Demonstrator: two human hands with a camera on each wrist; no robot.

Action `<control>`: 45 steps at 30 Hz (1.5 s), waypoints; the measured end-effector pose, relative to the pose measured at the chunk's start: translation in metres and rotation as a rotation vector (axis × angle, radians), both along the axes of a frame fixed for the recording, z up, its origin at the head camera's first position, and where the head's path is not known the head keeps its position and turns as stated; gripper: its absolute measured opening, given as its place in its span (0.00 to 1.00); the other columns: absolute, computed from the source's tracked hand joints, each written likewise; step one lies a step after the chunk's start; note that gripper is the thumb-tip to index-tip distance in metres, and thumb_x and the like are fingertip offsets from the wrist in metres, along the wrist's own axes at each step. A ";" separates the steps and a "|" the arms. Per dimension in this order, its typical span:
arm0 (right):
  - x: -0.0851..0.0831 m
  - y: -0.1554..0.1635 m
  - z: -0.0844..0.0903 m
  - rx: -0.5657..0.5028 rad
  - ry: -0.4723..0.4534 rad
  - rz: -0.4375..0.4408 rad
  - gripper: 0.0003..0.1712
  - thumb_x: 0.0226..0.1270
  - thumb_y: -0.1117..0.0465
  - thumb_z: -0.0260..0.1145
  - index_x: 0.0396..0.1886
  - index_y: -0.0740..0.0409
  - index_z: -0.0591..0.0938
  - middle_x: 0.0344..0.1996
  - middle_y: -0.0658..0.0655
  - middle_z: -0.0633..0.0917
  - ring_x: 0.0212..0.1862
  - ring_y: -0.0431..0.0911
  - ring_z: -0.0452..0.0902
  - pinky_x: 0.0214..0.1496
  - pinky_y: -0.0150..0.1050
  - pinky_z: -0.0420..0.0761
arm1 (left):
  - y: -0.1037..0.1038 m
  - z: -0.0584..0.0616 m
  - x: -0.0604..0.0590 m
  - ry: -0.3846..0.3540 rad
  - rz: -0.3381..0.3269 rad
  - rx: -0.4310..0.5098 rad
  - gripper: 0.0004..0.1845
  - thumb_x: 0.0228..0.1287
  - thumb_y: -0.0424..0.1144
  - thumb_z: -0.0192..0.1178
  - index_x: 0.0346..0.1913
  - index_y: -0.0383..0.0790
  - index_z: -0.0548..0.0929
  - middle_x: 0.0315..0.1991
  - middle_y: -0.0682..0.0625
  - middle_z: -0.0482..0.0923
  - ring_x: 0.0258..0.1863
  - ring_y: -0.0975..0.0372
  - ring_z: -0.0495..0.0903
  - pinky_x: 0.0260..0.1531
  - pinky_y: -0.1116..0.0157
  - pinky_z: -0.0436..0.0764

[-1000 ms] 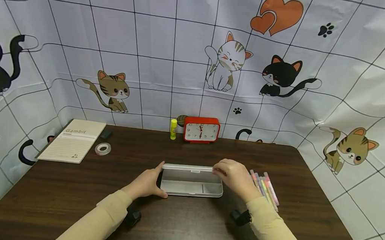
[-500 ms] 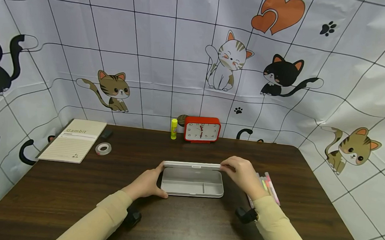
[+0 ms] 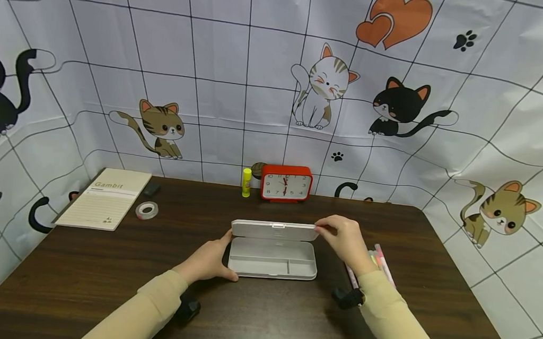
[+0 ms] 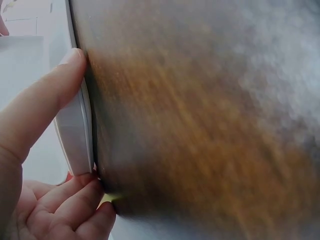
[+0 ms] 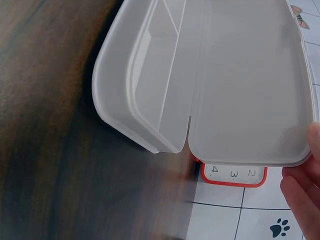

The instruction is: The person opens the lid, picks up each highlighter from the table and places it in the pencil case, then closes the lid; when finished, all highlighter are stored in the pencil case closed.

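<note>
On the dark table [image 3: 259, 323], the left hand [image 3: 208, 258] clasps the left end of the grey case [image 3: 256, 267], thumb to fingers, while the right hand [image 3: 344, 243] pinches its raised lid [image 3: 273, 231] at the right corner.

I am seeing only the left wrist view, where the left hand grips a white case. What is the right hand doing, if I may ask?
Observer: The right hand holds the lid, which stands open, at its upper right corner.
Operator: Thank you. Is there some division inside of the case?
Observer: Yes, a short divider stands nearer to the right end.
Operator: And which things lie near the right sleeve?
Observer: Some pens lie there, partly hidden by the arm.
</note>
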State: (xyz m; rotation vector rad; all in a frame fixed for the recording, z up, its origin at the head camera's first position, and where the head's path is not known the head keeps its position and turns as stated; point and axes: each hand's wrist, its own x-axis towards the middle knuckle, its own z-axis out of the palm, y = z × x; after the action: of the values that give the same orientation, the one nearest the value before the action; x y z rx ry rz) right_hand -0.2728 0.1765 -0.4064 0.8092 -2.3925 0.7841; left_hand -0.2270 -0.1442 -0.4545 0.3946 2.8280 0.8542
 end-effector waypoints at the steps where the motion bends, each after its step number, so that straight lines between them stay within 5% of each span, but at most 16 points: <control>1: -0.001 0.000 0.000 -0.006 -0.012 -0.005 0.05 0.52 0.65 0.74 0.31 0.57 0.87 0.30 0.51 0.87 0.33 0.43 0.82 0.35 0.39 0.81 | 0.000 0.000 0.000 0.000 0.002 -0.002 0.64 0.37 0.49 0.79 0.73 0.30 0.49 0.59 0.32 0.72 0.56 0.46 0.75 0.56 0.51 0.73; 26: -0.030 -0.004 0.009 -0.034 -0.271 -0.082 0.06 0.58 0.59 0.71 0.33 0.56 0.88 0.34 0.55 0.88 0.39 0.49 0.82 0.41 0.47 0.80 | 0.001 0.000 0.001 0.005 0.013 -0.023 0.63 0.38 0.48 0.79 0.72 0.26 0.52 0.59 0.33 0.73 0.56 0.46 0.76 0.55 0.52 0.74; 45: -0.039 -0.008 0.005 -0.050 -0.305 -0.111 0.08 0.60 0.58 0.70 0.35 0.56 0.88 0.35 0.56 0.87 0.39 0.49 0.81 0.40 0.45 0.79 | -0.001 0.001 0.002 -0.006 0.016 0.039 0.66 0.36 0.47 0.80 0.73 0.27 0.46 0.65 0.35 0.67 0.61 0.46 0.71 0.59 0.51 0.70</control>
State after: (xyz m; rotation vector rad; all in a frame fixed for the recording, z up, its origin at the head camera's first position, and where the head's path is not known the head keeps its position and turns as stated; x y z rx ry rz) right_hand -0.3122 0.1684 -0.4017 0.5635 -2.6441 0.9770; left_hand -0.2249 -0.1454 -0.4535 0.3754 2.8168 0.9132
